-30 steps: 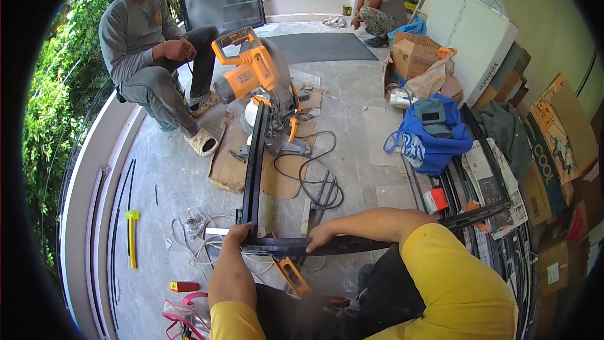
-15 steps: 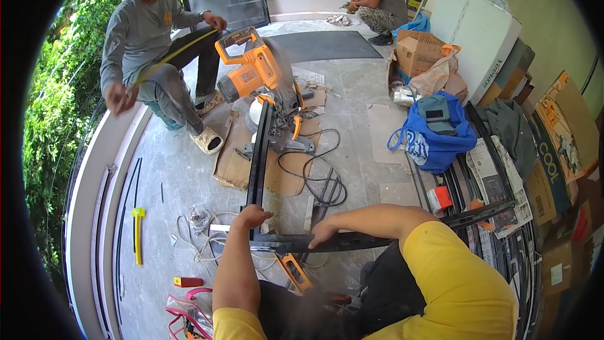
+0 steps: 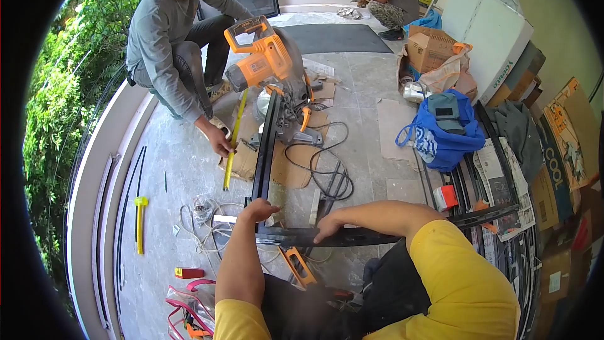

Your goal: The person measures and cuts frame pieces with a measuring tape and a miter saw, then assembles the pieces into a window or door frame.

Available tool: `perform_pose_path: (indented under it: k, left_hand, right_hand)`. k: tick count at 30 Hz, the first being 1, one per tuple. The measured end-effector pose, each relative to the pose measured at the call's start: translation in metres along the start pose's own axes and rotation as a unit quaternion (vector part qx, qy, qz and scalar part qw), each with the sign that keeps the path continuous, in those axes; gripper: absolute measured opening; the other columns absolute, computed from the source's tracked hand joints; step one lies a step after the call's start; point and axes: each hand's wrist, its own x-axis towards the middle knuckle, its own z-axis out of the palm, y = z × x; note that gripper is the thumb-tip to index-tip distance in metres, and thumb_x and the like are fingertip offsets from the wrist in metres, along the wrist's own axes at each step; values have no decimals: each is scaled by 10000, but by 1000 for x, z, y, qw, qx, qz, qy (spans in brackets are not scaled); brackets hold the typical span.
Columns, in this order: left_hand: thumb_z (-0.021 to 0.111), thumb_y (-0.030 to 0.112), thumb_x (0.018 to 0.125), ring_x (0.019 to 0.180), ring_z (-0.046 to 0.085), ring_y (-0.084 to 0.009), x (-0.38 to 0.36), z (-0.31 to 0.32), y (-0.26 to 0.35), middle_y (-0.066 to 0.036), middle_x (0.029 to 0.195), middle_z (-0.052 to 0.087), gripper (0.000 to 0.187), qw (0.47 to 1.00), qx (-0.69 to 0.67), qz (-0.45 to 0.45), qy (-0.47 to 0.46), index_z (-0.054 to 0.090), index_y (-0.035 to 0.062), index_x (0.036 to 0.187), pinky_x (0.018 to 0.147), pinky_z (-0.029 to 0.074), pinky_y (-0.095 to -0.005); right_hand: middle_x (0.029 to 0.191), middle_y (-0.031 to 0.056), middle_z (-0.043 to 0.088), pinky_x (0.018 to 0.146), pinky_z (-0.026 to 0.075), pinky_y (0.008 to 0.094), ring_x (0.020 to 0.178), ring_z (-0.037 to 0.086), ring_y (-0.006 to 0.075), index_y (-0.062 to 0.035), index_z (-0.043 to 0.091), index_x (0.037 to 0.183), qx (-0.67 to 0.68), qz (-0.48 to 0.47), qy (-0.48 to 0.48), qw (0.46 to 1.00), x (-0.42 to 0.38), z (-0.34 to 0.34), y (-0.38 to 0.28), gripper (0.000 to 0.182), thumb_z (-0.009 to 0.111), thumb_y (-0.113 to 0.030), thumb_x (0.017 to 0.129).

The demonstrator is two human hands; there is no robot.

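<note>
Left hand (image 3: 255,210) and right hand (image 3: 328,224) grasped one black frame (image 3: 365,236).
One yellow tool (image 3: 139,226) lay near the floor's (image 3: 165,226) left edge.

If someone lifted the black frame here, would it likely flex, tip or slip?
Probably stiff: the bars of the black frame look rigid and meet in a sharp corner. It may tip if lifted near that corner, since one bar reaches well out toward the orange saw. It could feel slick under the right hand, given its smooth, shiny surface.
</note>
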Motion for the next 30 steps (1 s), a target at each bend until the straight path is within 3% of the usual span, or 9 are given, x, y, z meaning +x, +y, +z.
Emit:
perform_pose_path:
  k: [5,7,14,18,19,21,23,27,30]
  left_hand:
    - [573,485,811,601,612,-307,3,3,5,-181,658,634,565,999,-23,-28,-40,659,-69,736,612,491,-385]
    - [573,497,805,653,621,-322,7,4,1,-195,687,637,577,999,-11,-15,-30,656,-68,718,654,486,-394]
    - [590,497,792,809,620,-373,9,5,10,-240,830,647,570,999,12,8,-38,663,-69,802,769,467,-421]
    - [612,475,775,911,614,-371,28,20,13,-246,945,641,538,992,93,79,-26,671,-49,880,813,468,-417]
    - [620,469,768,938,610,-367,24,22,17,-245,973,637,527,987,120,109,-19,674,-39,898,826,469,-414]
    - [624,475,759,941,611,-358,8,20,40,-239,976,637,525,989,113,81,-45,678,-26,910,829,475,-405]
    - [626,484,754,918,619,-353,-3,23,56,-225,959,646,527,986,116,114,-32,681,-18,903,821,483,-402]
    - [620,395,754,900,633,-323,-18,34,89,-182,976,660,404,971,169,164,-40,699,38,926,801,492,-398]
    - [630,445,749,804,648,-320,-25,46,100,-186,881,671,465,977,118,172,-46,695,-1,861,733,501,-394]
  right_hand:
    - [1168,144,586,871,448,386,1053,569,272,-11,547,1220,-5,13,-16,1000,8,0,2,610,539,-502,857]
    - [1140,162,584,790,509,487,975,609,323,24,538,1198,15,-37,-9,999,26,2,15,654,559,-526,845]
    - [1127,151,594,804,504,476,976,611,306,14,545,1193,9,-33,-2,999,23,2,15,647,564,-529,840]
    - [1090,142,610,778,508,470,978,611,299,7,555,1184,16,-13,-29,999,19,1,10,627,573,-515,839]
    - [1149,144,589,841,469,440,1030,579,294,-7,542,1211,13,-17,-24,999,17,1,10,611,549,-504,855]
    - [1208,146,568,903,430,410,1082,548,289,-22,529,1238,-1,-25,-34,999,15,0,11,596,525,-492,872]
    - [1253,187,535,942,400,405,1129,521,307,1,511,1246,-96,-74,13,993,16,-3,12,666,515,-539,856]
    - [1218,203,560,953,386,387,1135,525,308,28,536,1216,-131,-44,72,988,-18,-7,-9,750,512,-608,820]
    - [1249,207,536,975,367,381,1161,505,306,19,511,1247,-118,-46,61,990,-14,-10,-5,755,519,-604,821]
